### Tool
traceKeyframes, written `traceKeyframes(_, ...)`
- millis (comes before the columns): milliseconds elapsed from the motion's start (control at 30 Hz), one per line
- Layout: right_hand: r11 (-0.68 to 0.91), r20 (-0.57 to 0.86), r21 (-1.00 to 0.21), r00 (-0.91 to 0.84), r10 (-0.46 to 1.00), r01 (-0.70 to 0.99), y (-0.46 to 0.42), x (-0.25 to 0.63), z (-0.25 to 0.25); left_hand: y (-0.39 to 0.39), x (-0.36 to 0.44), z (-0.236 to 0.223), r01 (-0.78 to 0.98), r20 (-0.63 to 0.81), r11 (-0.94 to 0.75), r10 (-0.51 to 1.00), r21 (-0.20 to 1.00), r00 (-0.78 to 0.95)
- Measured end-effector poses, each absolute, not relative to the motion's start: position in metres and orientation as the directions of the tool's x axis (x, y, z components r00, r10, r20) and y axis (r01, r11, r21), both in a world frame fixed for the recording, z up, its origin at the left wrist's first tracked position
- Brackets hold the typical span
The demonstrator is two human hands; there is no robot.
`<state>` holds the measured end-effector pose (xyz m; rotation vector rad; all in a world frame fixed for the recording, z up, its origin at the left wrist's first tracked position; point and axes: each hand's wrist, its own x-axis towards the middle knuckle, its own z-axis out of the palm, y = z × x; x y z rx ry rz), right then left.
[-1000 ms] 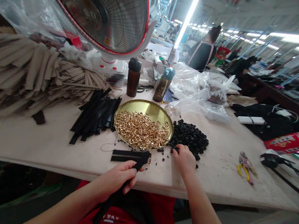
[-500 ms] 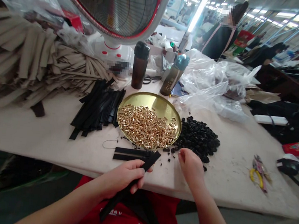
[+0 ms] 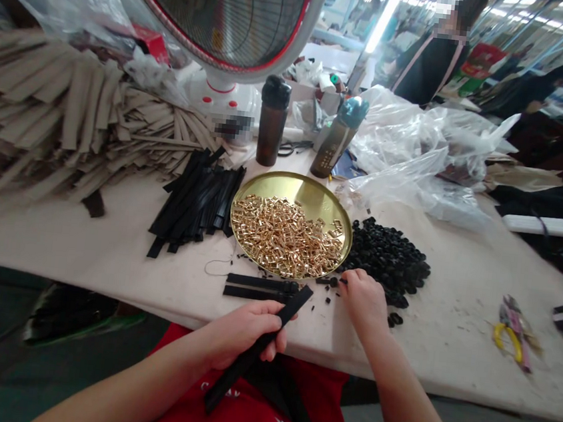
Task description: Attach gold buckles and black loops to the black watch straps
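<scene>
A black strap [image 3: 259, 350] lies slantwise in my left hand [image 3: 259, 329], pinched between thumb and fingers, its upper end pointing toward the tray. My right hand [image 3: 365, 304] is at the near edge of a pile of black round pieces [image 3: 387, 256]; its thumb and fingertips close on a small black piece [image 3: 343, 281], too small to make out in detail. Gold metal buckles [image 3: 283, 238] heap up in a round gold tray [image 3: 314, 191] beyond both hands. Two black straps [image 3: 253, 287] lie side by side just in front of the tray, with black fittings at their right end.
More black straps [image 3: 196, 202] are stacked left of the tray, beside a big heap of beige strips [image 3: 85, 110]. Behind stand a fan [image 3: 230, 24], a dark bottle [image 3: 272, 123] and a blue-lidded bottle [image 3: 336, 139]. Yellow-handled pliers [image 3: 509, 339] lie at right. A person [image 3: 427, 65] is in the background.
My right hand has shifted slightly, and a small black piece now shows at its fingertips. My left hand keeps its hold on the strap. The whole view has moved a little.
</scene>
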<state>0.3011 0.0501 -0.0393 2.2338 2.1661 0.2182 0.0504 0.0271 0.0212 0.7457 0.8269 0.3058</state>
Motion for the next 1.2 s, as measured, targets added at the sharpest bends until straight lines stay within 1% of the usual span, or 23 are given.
traceKeyframes(100,0.011,0.059,0.108,-0.018,0.998,0.994,0.050,0.305,-0.043,0.024,0.050,0.025,-0.003,-0.549,0.740,0.501,0.672,0.669)
traceKeyframes(200,0.015,0.044,0.090,-0.019,0.999,0.996,0.047,0.309,-0.047,0.020,0.049,0.027,-0.019,-0.547,0.752,0.497,0.659,0.674)
traceKeyframes(367,0.067,-0.044,0.052,-0.064,0.997,0.996,0.037,0.313,-0.048,0.013,0.043,0.029,-0.036,-0.531,0.752,0.497,0.658,0.687)
traceKeyframes(433,0.070,-0.051,0.060,-0.067,0.996,0.996,0.033,0.316,-0.048,0.010,0.040,0.029,-0.043,-0.521,0.747,0.502,0.663,0.690)
traceKeyframes(500,0.041,-0.034,0.055,-0.039,0.999,0.998,0.031,0.319,-0.047,0.007,0.039,0.029,-0.038,-0.517,0.744,0.500,0.667,0.695)
traceKeyframes(567,-0.012,0.009,-0.009,0.012,1.000,1.000,0.027,0.319,-0.046,0.004,0.038,0.029,-0.018,-0.516,0.734,0.494,0.678,0.699)
traceKeyframes(600,-0.044,0.032,-0.082,0.047,0.998,0.996,0.025,0.318,-0.045,0.003,0.037,0.029,0.005,-0.517,0.717,0.498,0.697,0.696)
traceKeyframes(633,-0.082,0.047,-0.191,0.092,0.995,0.978,0.021,0.314,-0.043,0.002,0.037,0.030,0.039,-0.513,0.679,0.514,0.733,0.687)
traceKeyframes(667,-0.118,0.036,-0.343,0.139,0.990,0.932,0.017,0.309,-0.040,0.002,0.038,0.030,0.087,-0.500,0.614,0.545,0.785,0.673)
traceKeyframes(700,-0.158,-0.002,-0.522,0.184,0.983,0.838,0.013,0.301,-0.036,0.002,0.038,0.031,0.144,-0.475,0.518,0.592,0.843,0.652)
traceKeyframes(733,-0.206,-0.070,-0.705,0.223,0.972,0.679,0.008,0.291,-0.032,0.002,0.039,0.031,0.208,-0.436,0.402,0.640,0.892,0.632)
traceKeyframes(767,-0.246,-0.160,-0.859,0.220,0.962,0.450,0.004,0.280,-0.027,0.003,0.041,0.032,0.268,-0.388,0.281,0.685,0.922,0.617)
traceKeyframes(800,-0.277,-0.233,-0.939,0.218,0.948,0.201,-0.001,0.269,-0.022,0.004,0.042,0.032,0.318,-0.338,0.171,0.722,0.932,0.604)
traceKeyframes(833,-0.291,-0.290,-0.956,0.199,0.936,-0.026,-0.004,0.258,-0.017,0.005,0.044,0.032,0.355,-0.295,0.085,0.751,0.931,0.591)
traceKeyframes(867,-0.291,-0.330,-0.934,0.186,0.926,-0.207,-0.007,0.248,-0.012,0.006,0.046,0.032,0.384,-0.258,0.022,0.775,0.923,0.576)
traceKeyframes(900,-0.285,-0.358,-0.897,0.177,0.917,-0.338,-0.009,0.239,-0.008,0.007,0.048,0.032,0.406,-0.230,-0.024,0.792,0.914,0.565)
traceKeyframes(967,-0.273,-0.390,-0.834,0.162,0.907,-0.480,-0.012,0.226,-0.003,0.008,0.051,0.032,0.447,-0.194,-0.092,0.811,0.890,0.552)
traceKeyframes(1067,-0.273,-0.402,-0.807,0.148,0.904,-0.524,-0.014,0.220,-0.006,0.008,0.053,0.030,0.505,-0.197,-0.144,0.804,0.851,0.561)
traceKeyframes(1200,-0.303,-0.382,-0.845,0.102,0.918,-0.440,-0.020,0.221,-0.017,0.010,0.050,0.026,0.528,-0.198,-0.206,0.769,0.824,0.608)
